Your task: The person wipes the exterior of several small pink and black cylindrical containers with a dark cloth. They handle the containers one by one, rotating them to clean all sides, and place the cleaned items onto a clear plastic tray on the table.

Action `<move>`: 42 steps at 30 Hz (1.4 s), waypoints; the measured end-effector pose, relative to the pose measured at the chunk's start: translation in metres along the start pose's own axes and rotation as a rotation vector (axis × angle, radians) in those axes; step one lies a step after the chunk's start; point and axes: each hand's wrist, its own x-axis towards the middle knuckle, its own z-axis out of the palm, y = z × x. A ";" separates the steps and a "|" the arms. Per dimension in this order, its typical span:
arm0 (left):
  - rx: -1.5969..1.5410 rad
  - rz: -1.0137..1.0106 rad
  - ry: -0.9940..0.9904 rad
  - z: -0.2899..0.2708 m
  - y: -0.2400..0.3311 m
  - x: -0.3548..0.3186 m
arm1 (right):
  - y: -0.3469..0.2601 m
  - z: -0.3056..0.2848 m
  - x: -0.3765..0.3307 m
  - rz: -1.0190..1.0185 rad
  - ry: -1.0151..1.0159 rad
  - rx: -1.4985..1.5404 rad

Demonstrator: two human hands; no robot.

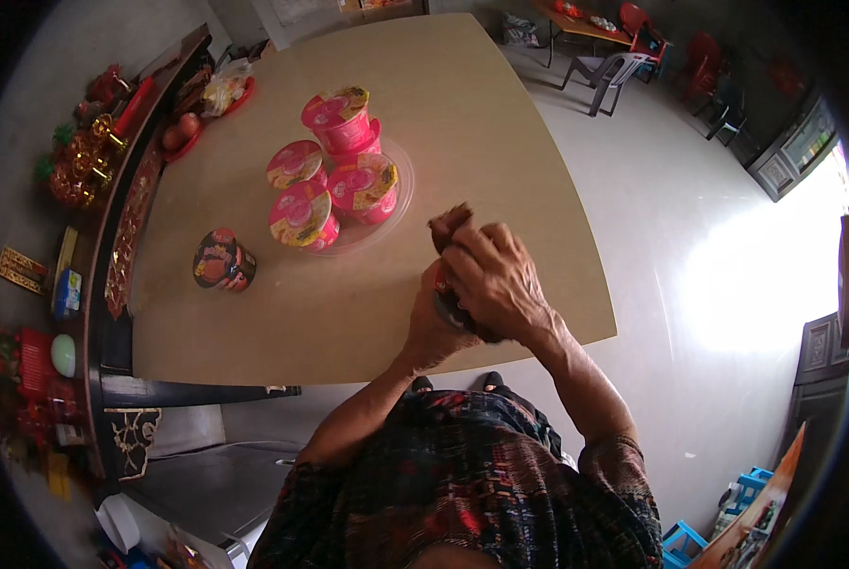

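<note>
A dark instant noodle cup (452,302) is held between both hands over the near part of the tan table (500,123). My left hand (429,327) grips it from below and behind. My right hand (495,280) lies over its top, fingers curled at the lid, whose dark flap (449,223) sticks up past the fingertips. Most of the cup is hidden by the hands. Another dark cup (221,260) stands alone to the left. Several pink noodle cups (334,180) stand stacked on a clear plastic tray (401,204) just beyond my hands.
A dark wooden shelf (111,313) with red and gold ornaments runs along the table's left side. Plates of fruit (185,133) and snacks (223,90) sit at the table's far left. Plastic chairs (614,71) stand on the pale tiled floor at the back right.
</note>
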 end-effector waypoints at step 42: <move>-0.281 -0.062 0.171 0.000 0.033 0.005 | 0.068 0.000 -0.082 0.805 0.054 0.042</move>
